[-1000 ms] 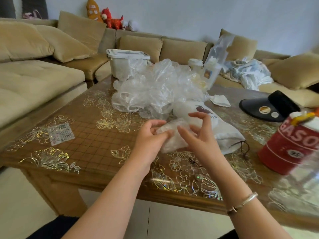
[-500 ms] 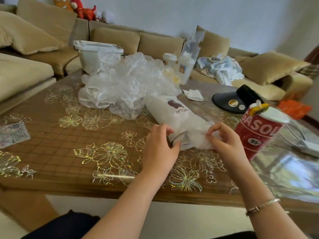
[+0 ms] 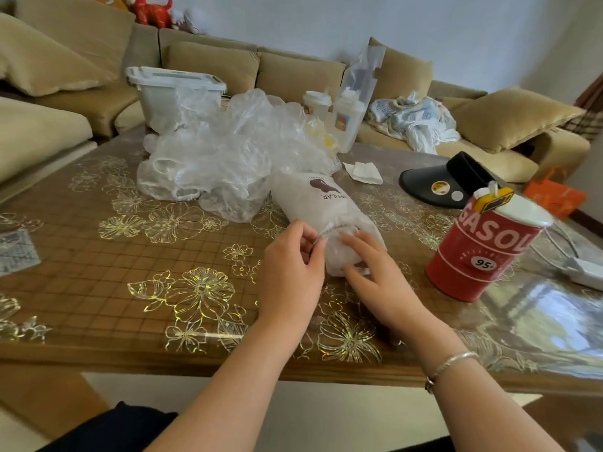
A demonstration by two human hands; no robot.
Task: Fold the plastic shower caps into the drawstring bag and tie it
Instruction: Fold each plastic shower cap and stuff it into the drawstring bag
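Head view: near the table's (image 3: 98,272) front edge, the soft, light drawstring bag's (image 3: 319,203) mouth is pinched by the left hand (image 3: 290,275); a slippery folded cap (image 3: 339,259) is pressed in by the right hand's (image 3: 375,275) flat fingers.

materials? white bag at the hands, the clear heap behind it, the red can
Drawstring bag: looks like matte white woven fabric, soft wrinkles, printed logo. Shower caps: thin clear plastic film, crinkled, glossy. Red can: probably painted metal, rigid and glossy; can't be sure.
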